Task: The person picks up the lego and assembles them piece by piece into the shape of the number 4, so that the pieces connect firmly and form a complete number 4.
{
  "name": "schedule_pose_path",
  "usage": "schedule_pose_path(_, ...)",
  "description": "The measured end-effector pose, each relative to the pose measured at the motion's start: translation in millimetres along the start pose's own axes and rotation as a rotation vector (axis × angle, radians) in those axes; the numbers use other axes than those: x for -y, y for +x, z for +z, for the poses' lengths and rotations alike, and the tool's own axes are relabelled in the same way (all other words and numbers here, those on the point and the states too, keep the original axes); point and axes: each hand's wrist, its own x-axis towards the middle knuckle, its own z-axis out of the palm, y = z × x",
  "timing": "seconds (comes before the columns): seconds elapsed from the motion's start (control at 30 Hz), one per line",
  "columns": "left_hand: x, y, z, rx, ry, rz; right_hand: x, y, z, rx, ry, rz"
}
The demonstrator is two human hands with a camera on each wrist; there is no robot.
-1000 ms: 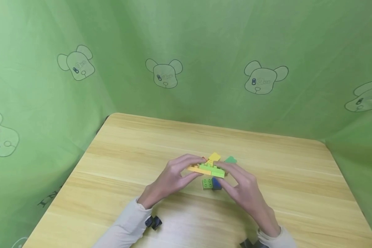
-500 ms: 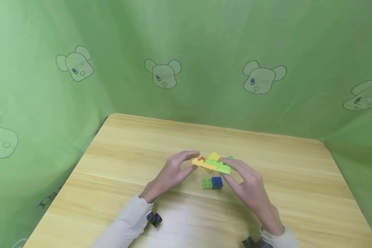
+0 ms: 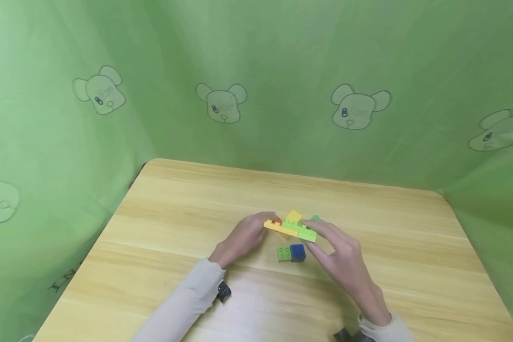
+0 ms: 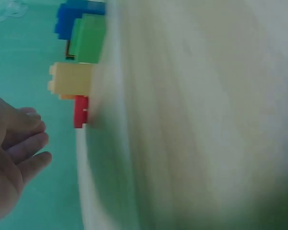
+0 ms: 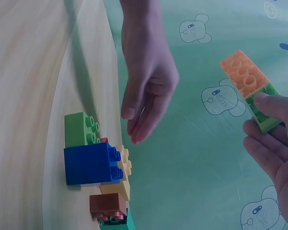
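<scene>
My right hand (image 3: pixel 344 254) pinches a joined piece of toy building bricks (image 3: pixel 289 230), an orange strip with light green bricks at its right end. In the right wrist view the orange brick (image 5: pixel 242 72) shows hollow tubes underneath. My left hand (image 3: pixel 243 235) is behind the piece's left end in the head view, its fingers partly hidden. It hangs apart with loosely bent fingers and nothing in them in the right wrist view. The nearest bricks to it are a red brick (image 4: pixel 80 112) and a tan brick (image 4: pixel 73 79) on the table.
On the wooden table (image 3: pixel 196 190), a light green brick (image 3: pixel 284 254) and a blue brick (image 3: pixel 298 252) sit side by side. Beyond the held piece are a yellow brick (image 3: pixel 294 216) and a darker green brick (image 3: pixel 316 218). A green curtain (image 3: pixel 282 147) surrounds the table.
Both hands held the piece one second ago. My left hand has let go and turned toward the table bricks; the piece has shifted slightly right in my right hand.
</scene>
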Motion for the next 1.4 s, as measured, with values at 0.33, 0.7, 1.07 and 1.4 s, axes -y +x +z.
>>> schedule_pose_path(0.33,2.6,3.0,12.1,0.13,0.022,0.024,-0.9,-4.0,-3.0,0.01,-0.005,0.038)
schedule_pose_path(0.7,-1.9,6.6,12.2,0.113,0.248,0.029,-4.3,-8.3,-3.1,0.006,-0.012,0.024)
schedule_pose_path(1.07,-4.3,8.4,4.9,0.06,0.33,-0.024,-3.4,-7.5,-2.3,-0.015,-0.013,-0.005)
schedule_pose_path(1.4,-1.2,6.4,0.9,0.094,0.248,-0.02,-3.2,-9.0,-4.3,0.004,-0.033,0.037)
